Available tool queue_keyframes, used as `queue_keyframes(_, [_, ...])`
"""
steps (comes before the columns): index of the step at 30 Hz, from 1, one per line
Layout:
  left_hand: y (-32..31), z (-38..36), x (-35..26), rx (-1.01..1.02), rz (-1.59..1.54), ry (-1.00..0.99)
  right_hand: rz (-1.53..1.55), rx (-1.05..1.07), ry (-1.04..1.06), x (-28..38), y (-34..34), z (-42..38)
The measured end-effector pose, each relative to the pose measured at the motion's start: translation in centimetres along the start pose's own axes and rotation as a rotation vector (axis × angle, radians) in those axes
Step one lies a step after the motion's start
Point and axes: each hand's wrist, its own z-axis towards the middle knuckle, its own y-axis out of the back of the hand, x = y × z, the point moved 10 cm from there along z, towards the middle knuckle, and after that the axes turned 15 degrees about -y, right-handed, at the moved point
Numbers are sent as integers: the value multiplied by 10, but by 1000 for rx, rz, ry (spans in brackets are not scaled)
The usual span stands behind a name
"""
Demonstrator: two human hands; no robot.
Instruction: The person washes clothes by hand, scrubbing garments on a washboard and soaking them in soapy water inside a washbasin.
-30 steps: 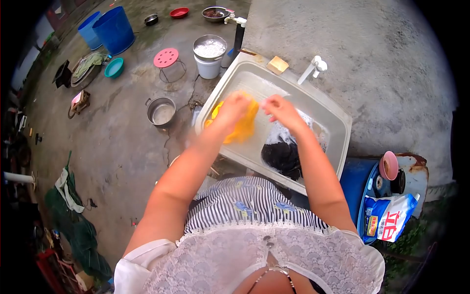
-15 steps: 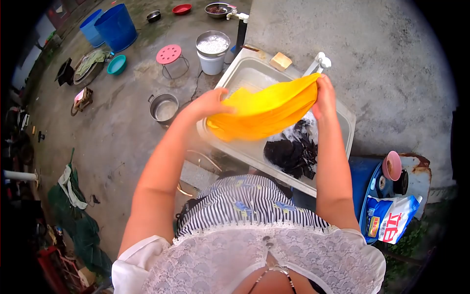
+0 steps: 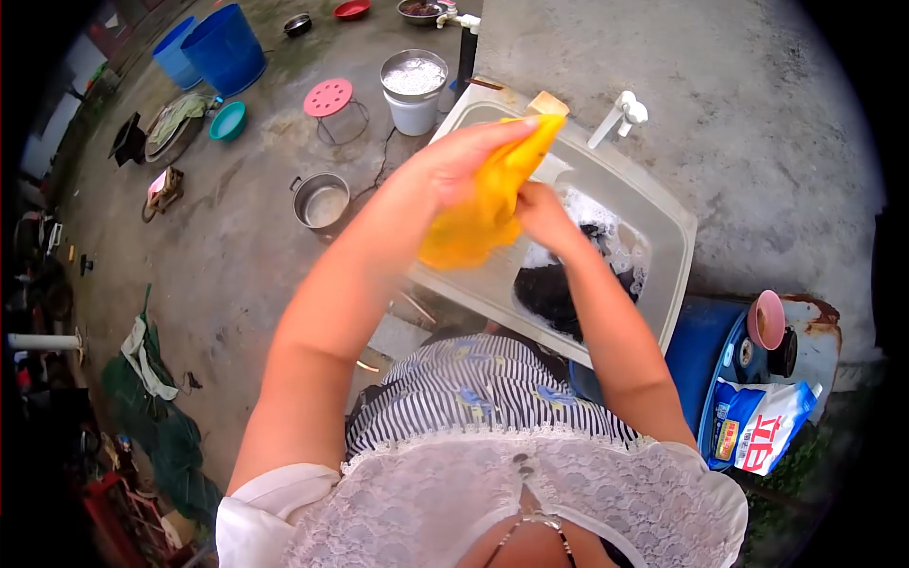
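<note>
A bright yellow cloth [image 3: 478, 222] hangs bunched above the left part of the white sink [image 3: 677, 284]. My left hand [image 3: 462, 163] is closed on its upper left side, blurred a little by motion. On the cloth's right side, my right hand [image 3: 545, 216] has its fingers curled against the fabric. Dark wet clothes [image 3: 547, 298] lie in the basin below my right forearm, among white suds [image 3: 582, 210]. A tan block [image 3: 547, 103], perhaps soap, rests on the sink's back rim, partly behind the cloth.
A white tap [image 3: 620, 118] rises at the sink's back edge. To the right, a blue barrel [image 3: 696, 346] stands near a detergent bag [image 3: 762, 426] and a pink bowl [image 3: 766, 320]. At left are a metal pot [image 3: 321, 201], a pink stool [image 3: 329, 97] and a white bucket [image 3: 414, 114].
The yellow cloth was stretched wide between both hands and is now gathered and more upright. My right hand has come left and down; my left hand has moved up and right.
</note>
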Motion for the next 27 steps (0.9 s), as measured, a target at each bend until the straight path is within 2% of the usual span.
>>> queue_keyframes(1, [-10, 3, 1, -4, 1, 4, -26, 71, -49, -2, -21, 4])
queue_keyframes(3, [-53, 5, -3, 234, 80, -38, 104, 201, -55, -6, -47, 19])
queue_keyframes(4, [-67, 4, -4, 230, 83, -34, 198, 275, -66, -8, -56, 27])
queue_keyframes(6, [-102, -2, -11, 358, 62, -105, 396, 423, -105, -15, -71, 34])
queue_keyframes(7, [-102, -3, -12, 356, 63, -102, 486, 494, -127, -17, -77, 35])
queue_keyframes(9, [-98, -4, -33, 348, 39, -246, 633, 594, -164, -24, -82, 35])
queue_keyframes(10, [-88, -5, -39, 350, 40, -243, 692, 633, -182, -27, -83, 33])
queue_keyframes(12, [-48, -4, -49, 312, -166, -153, 806, 675, -198, -38, -79, 26])
queue_keyframes(13, [-18, -1, -53, 219, -177, -169, 808, 678, -203, -45, -76, 20])
queue_keyframes(14, [13, 0, -55, 124, -187, -184, 993, 661, -316, -62, -67, 11])
queue_keyframes(15, [33, -4, -56, 120, -188, -181, 1178, 635, -430, -77, -59, 0])
queue_keyframes(17, [90, -11, -56, -71, -131, -179, 848, 371, -446, -76, -16, -19])
queue_keyframes(19, [122, -22, -51, -117, -47, -146, 970, 380, -392, -86, 22, -29])
queue_keyframes(21, [147, -30, -44, -157, 36, -110, 1173, 198, -340, -114, 67, -31])
queue_keyframes(23, [183, -42, -27, -318, 220, 48, 1079, -8, -331, -131, 111, -42])
queue_keyframes(24, [191, -39, -22, -310, 220, 61, 1085, -21, -338, -131, 124, -47])
queue_keyframes(26, [227, -38, -14, -375, 562, 157, 1165, -116, -218, -117, 163, -55])
queue_keyframes(27, [241, -34, -10, -362, 679, 187, 1166, -127, -227, -112, 171, -55])
